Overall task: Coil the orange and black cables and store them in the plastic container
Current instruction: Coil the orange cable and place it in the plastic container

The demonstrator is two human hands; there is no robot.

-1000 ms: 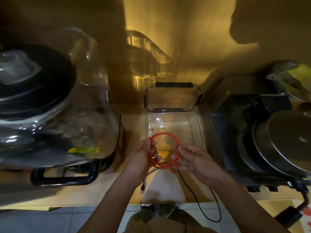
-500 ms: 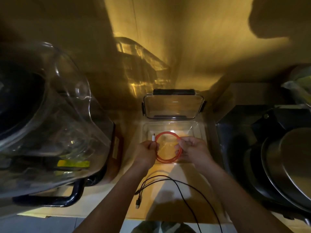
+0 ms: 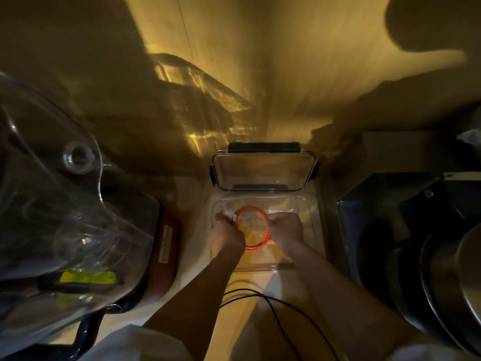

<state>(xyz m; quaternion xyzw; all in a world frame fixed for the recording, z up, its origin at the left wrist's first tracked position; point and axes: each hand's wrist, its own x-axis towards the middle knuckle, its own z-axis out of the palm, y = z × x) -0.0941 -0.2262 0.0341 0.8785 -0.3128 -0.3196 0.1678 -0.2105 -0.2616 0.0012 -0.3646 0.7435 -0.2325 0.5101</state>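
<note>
**Orange coil held inside open container**

Both hands reach into the clear plastic container (image 3: 309,230) at the centre of the worktop (image 3: 195,204). Left hand (image 3: 227,237) grips the left side of the coiled orange cable (image 3: 256,211), fingers closed on it near its white plug (image 3: 234,218). Right hand (image 3: 285,230) grips the right side of the coil, fingers closed on it. The coil sits within the container walls; whether it touches the bottom, cannot tell.

Container lid (image 3: 263,171) stands open behind the box, tilted up toward the wall, dark latches at its sides and top edge.

Black cable (image 3: 276,319) lies loose on the worktop in front of the container, looping between the two forearms and running off toward the lower edge. Not coiled.

Surroundings: left, a large clear plastic jar (image 3: 59,230) with a yellow label (image 3: 87,278), close beside the left forearm. Right, a dark metal appliance (image 3: 390,230) with a round steel pan (image 3: 458,295) against it, just beside the container. The gap between the two is narrow; both arms pass through it. Lighting dim and yellow; fine detail blurred.
</note>
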